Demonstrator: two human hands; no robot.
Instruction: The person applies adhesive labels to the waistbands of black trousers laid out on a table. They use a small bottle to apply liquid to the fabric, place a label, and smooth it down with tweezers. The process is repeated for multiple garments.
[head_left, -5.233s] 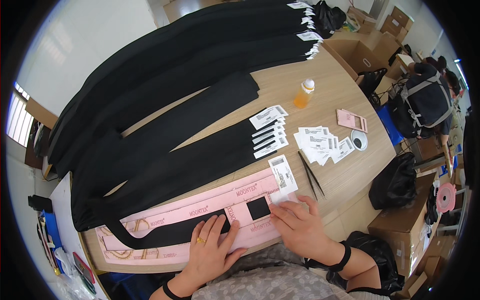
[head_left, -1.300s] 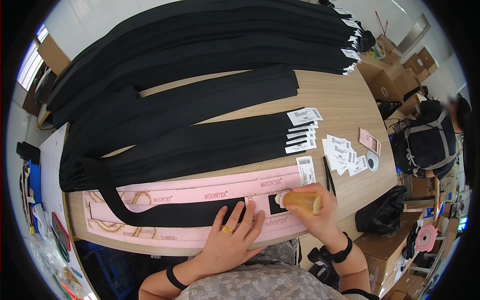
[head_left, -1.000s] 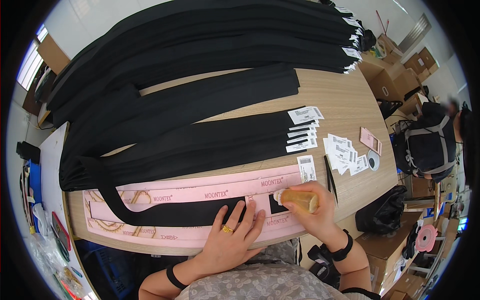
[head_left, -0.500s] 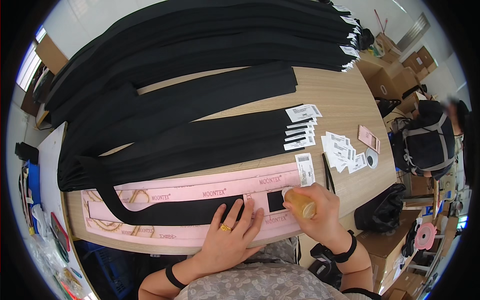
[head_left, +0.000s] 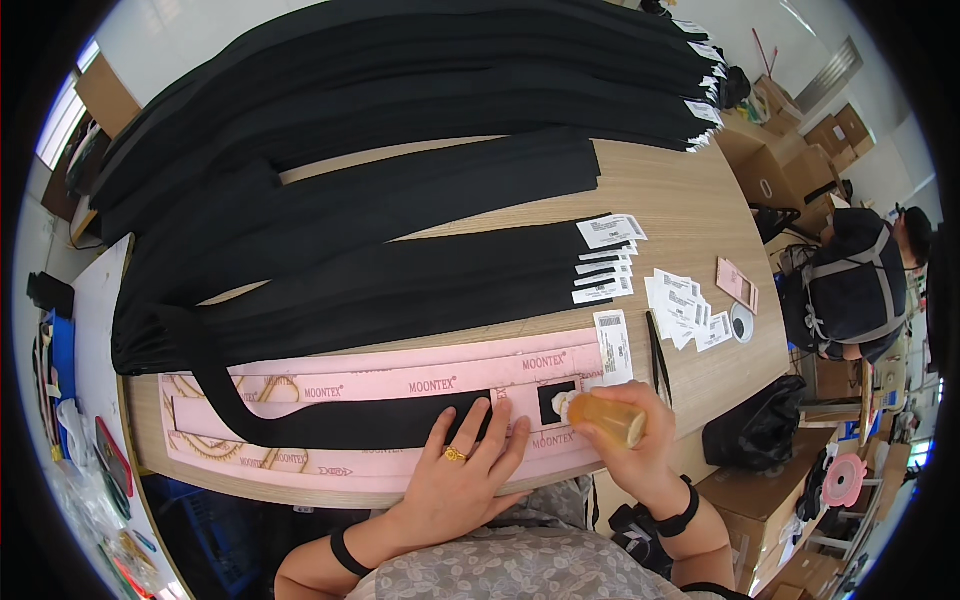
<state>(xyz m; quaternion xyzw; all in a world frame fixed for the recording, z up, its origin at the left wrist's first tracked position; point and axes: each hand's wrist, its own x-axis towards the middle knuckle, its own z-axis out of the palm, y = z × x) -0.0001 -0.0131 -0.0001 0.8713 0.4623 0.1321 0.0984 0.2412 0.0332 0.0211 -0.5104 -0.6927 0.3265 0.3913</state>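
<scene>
A long black fabric strap [head_left: 365, 422] lies across a pink printed board [head_left: 430, 385] at the front of the table. My left hand [head_left: 470, 460] rests flat on the strap, its fingers spread over a narrow pink crosspiece. My right hand [head_left: 640, 435] grips a small bottle of amber liquid [head_left: 612, 415], tilted to the left. Its pale tip [head_left: 566, 407] meets the strap's end [head_left: 547, 405], which shows beyond the crosspiece. A white printed label [head_left: 612, 345] sits at the board's upper right corner.
Behind the board, stacks of black straps [head_left: 420, 280] cover much of the table [head_left: 680, 180], several with white labels at their right ends. On the right are loose labels [head_left: 680, 305], a pink card [head_left: 737, 283] and a roll of tape [head_left: 741, 322]. Another person [head_left: 850, 280] is farther right.
My right hand has tilted the bottle flatter and turned it, so its pale tip now shows against the strap's end. My left hand stays in place.
</scene>
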